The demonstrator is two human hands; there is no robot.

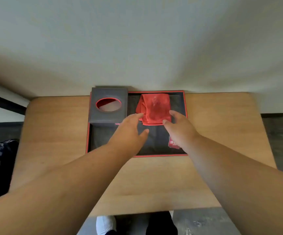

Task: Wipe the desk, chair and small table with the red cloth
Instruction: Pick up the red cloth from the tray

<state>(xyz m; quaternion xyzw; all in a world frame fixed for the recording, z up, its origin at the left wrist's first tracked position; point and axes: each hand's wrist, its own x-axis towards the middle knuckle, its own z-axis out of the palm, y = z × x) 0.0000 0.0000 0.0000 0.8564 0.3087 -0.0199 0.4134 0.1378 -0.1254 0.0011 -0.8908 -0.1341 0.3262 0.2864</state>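
The red cloth (155,107) lies folded at the back of a dark tray with a red rim (186,106), which sits on the wooden desk (52,133). My left hand (130,131) reaches over the tray with fingers apart, its fingertips at the cloth's near left edge. My right hand (179,128) is at the cloth's near right corner, thumb and fingers spread around it and touching the fabric. Neither hand has closed on the cloth.
A grey tissue box (108,106) with an oval red-edged opening stands in the tray's back left corner. A red label (173,143) lies in the tray near my right wrist. A wall rises directly behind the desk. A dark bag (0,155) sits on the floor at left.
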